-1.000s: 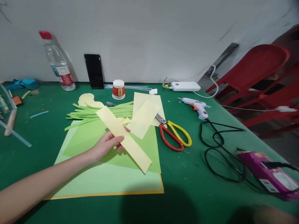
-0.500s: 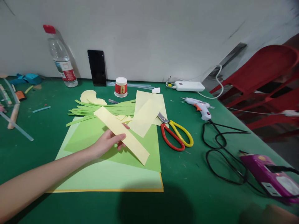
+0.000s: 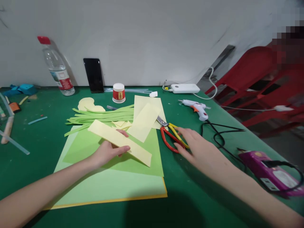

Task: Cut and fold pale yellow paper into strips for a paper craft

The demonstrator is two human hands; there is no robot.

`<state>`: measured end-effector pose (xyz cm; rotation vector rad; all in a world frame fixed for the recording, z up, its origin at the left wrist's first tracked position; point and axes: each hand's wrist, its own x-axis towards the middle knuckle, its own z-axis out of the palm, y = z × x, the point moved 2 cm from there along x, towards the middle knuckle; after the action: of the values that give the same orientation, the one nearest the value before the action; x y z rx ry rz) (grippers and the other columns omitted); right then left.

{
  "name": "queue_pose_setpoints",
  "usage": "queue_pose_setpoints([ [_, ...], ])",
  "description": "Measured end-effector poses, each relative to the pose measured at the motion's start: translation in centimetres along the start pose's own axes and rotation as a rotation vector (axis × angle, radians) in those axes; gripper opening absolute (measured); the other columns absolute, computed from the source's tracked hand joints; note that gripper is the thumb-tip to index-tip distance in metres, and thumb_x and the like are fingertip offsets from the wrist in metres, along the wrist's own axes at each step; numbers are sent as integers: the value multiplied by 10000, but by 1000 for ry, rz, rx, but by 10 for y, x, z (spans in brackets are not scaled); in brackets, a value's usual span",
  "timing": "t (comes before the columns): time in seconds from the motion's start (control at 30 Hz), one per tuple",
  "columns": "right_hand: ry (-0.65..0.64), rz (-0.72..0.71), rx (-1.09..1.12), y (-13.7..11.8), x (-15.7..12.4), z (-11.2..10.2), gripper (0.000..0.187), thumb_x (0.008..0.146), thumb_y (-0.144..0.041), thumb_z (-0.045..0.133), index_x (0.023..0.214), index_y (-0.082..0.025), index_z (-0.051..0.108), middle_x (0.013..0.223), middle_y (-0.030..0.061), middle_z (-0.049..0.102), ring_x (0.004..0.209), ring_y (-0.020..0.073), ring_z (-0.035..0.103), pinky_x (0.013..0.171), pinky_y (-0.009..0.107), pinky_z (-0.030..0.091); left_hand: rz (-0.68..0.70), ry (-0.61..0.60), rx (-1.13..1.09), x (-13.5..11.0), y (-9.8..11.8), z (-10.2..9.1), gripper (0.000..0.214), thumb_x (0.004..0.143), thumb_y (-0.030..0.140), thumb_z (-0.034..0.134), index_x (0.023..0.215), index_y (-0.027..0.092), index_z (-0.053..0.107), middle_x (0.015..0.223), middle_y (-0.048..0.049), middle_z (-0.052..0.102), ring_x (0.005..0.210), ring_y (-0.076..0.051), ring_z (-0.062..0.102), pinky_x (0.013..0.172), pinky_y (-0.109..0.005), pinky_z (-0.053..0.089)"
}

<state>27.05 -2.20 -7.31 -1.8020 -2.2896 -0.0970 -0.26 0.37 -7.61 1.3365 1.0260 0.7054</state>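
My left hand (image 3: 108, 152) pinches a long pale yellow paper strip (image 3: 121, 142) above a green sheet (image 3: 142, 158), thumb on top and fingers beneath. My right hand (image 3: 197, 147) lies over the handles of the red and yellow scissors (image 3: 171, 136), fingers spread and resting on them, not closed round them. Other yellow paper pieces (image 3: 146, 115) and a bundle of cut green strips (image 3: 102, 115) lie just behind the left hand.
A light green sheet (image 3: 106, 186) with a yellow one under it lies on the green table (image 3: 190, 196). A glue gun (image 3: 197, 107) with black cord, a purple device (image 3: 268, 172), a power bank (image 3: 185, 88), small jar (image 3: 118, 92), phone (image 3: 93, 75), water bottle (image 3: 57, 68). Red chairs (image 3: 256, 76) stand right.
My right hand has come into view from the lower right and reached onto the scissors. My left hand has tilted the yellow strip flatter and shifted it slightly left.
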Motion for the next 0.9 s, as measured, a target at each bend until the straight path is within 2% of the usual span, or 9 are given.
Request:
queue_pose_setpoints([
  [0.07, -78, 46, 28, 12, 11, 10, 339, 815, -242, 500, 1130, -117, 494, 1050, 128, 571, 932, 227, 565, 760, 381, 488, 13, 6, 18, -1, 0, 0, 264, 726, 274, 629, 915, 206, 457, 697, 34, 566, 580, -109, 520, 533, -238, 419],
  [0.17, -156, 70, 82, 23, 27, 21, 395, 744, -196, 498, 1123, -83, 496, 953, 136, 600, 859, 228, 591, 718, 334, 491, 27, -42, 31, 0, -1, 3, 264, 729, 292, 634, 910, 204, 463, 976, -55, 619, 872, -193, 583, 713, -329, 469],
  [0.27, -187, 102, 115, 23, 35, 23, 464, 675, -175, 489, 1129, -78, 490, 861, 111, 608, 716, 203, 596, 616, 299, 478, 28, -104, 43, 3, -4, 7, 240, 747, 307, 621, 910, 207, 476, 1203, -103, 551, 1164, -239, 458, 903, -411, 402],
  [0.33, -194, 128, 129, 20, 37, 20, 515, 629, -171, 498, 1138, -91, 488, 805, 88, 612, 642, 193, 582, 565, 287, 459, 21, -110, 66, 6, -5, 8, 215, 761, 323, 606, 895, 205, 487, 1263, -116, 507, 1243, -245, 372, 969, -442, 338],
  [0.5, -169, 201, 164, 12, 34, 11, 589, 615, -188, 503, 1189, -58, 470, 805, 107, 629, 637, 207, 582, 562, 296, 456, -9, -106, 110, 10, -3, 10, 220, 755, 349, 609, 882, 200, 510, 1303, -138, 469, 1254, -274, 355, 1004, -482, 287],
  [0.63, -70, 249, 165, 14, 28, 2, 611, 657, -191, 469, 1238, -6, 425, 971, 198, 588, 791, 278, 577, 687, 380, 449, -10, -99, 108, 9, -3, 10, 218, 750, 350, 614, 873, 196, 519, 1304, -138, 468, 1255, -281, 352, 1007, -490, 284],
  [0.73, 35, 311, 197, 24, 27, -7, 637, 662, -185, 455, 1267, 1, 381, 1070, 250, 511, 906, 347, 521, 744, 461, 404, -8, -90, 96, 8, -5, 10, 215, 746, 344, 619, 869, 194, 525, 1287, -130, 488, 1253, -280, 354, 1002, -485, 289],
  [0.8, 112, 378, 354, 32, 29, -14, 672, 630, -201, 507, 1268, -41, 372, 989, 215, 517, 886, 351, 504, 735, 479, 386, -8, -86, 81, 8, -5, 10, 211, 747, 343, 619, 861, 192, 526, 1278, -126, 498, 1245, -273, 367, 994, -468, 306],
  [0.9, 173, 418, 712, 37, 33, -20, 664, 662, -288, 513, 1276, -146, 302, 852, 107, 489, 730, 245, 508, 659, 413, 407, -7, -82, 53, 7, 2, 10, 199, 765, 342, 600, 857, 184, 522, 1237, -127, 536, 1174, -265, 453, 935, -444, 373],
])
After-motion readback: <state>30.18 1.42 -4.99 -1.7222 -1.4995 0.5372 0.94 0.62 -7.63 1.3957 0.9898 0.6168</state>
